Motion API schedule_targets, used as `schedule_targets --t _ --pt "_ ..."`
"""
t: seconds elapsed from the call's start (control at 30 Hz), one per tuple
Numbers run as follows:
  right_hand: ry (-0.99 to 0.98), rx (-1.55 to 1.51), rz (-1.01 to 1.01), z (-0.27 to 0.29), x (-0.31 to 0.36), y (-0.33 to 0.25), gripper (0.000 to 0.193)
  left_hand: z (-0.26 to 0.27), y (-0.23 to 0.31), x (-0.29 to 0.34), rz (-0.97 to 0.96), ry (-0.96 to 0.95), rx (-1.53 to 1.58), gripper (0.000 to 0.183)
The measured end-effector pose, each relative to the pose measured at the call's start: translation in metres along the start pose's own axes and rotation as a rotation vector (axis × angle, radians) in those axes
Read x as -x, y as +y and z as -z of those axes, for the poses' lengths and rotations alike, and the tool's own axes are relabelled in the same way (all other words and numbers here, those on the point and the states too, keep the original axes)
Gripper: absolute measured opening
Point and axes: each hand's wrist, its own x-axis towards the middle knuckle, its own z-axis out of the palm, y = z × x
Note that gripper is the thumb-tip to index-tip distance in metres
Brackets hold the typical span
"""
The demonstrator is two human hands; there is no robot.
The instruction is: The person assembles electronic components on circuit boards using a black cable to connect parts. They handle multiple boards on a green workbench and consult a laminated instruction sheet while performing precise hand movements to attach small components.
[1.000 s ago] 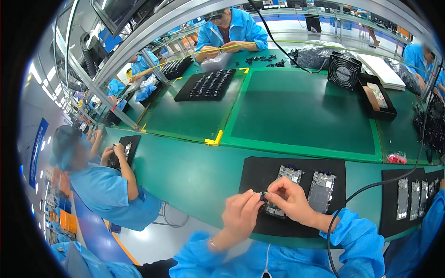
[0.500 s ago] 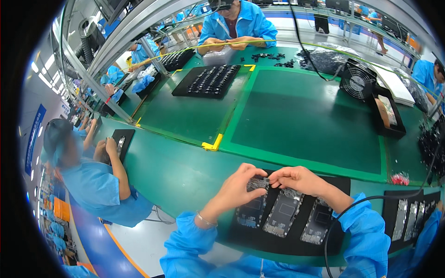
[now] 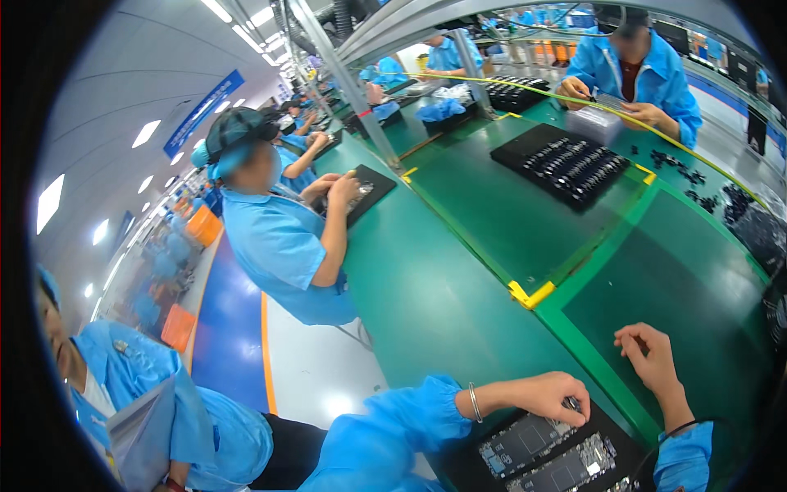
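My left hand (image 3: 551, 397), with a bracelet at the wrist, is closed at the far end of a flat, phone-shaped circuit board (image 3: 520, 443). Its fingertips pinch around a small dark part there, too small to name. A second such board (image 3: 566, 474) lies beside the first, and both rest on a black pad (image 3: 459, 466). Off to the right, my right hand (image 3: 649, 354) is above the green mat, away from the boards. Its fingers curl together, and whatever they hold, if anything, is hidden.
Across the bench (image 3: 426, 328) sits a black tray (image 3: 520, 148) with rows of small parts. Yellow corner markers (image 3: 531, 295) edge the mat. A co-worker (image 3: 279, 221) sits at the left, another person (image 3: 164, 402) is close at lower left, and one (image 3: 635, 74) works opposite.
The view has swung left and tilted. My hands were together over the boards' far ends; now the right is apart, over the green mat, while the left stays at a board.
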Motion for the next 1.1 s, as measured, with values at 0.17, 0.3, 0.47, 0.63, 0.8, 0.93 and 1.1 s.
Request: schedule_targets --t 0.17,0.3,0.47,0.63,0.8,0.93,1.1 --pt "0.022 0.203 0.119 -0.004 0.001 0.008 0.006 0.002 0.004 0.001 0.011 0.006 0.108 0.021" --pt "0.013 0.147 0.108 -0.004 0.0 0.01 0.007 -0.003 0.001 0.0 0.021 0.076 0.113 0.018" --pt "0.032 0.158 0.123 -0.004 -0.002 0.013 0.006 -0.011 -0.004 -0.003 0.067 0.135 0.043 0.017" --pt "0.026 0.331 0.264 -0.009 -0.002 0.002 0.008 -0.011 0.003 -0.002 0.091 0.15 0.026 0.016" --pt "0.03 0.453 0.441 -0.012 0.0 0.004 0.014 -0.006 0.008 0.0 0.083 0.085 0.053 0.016" --pt "0.02 0.441 0.427 -0.01 -0.001 0.005 0.015 -0.004 0.004 -0.001 0.101 0.058 0.126 0.015" --pt "0.025 0.436 0.411 -0.01 -0.003 0.009 0.017 0.0 0.007 -0.003 0.125 0.052 0.174 0.015"
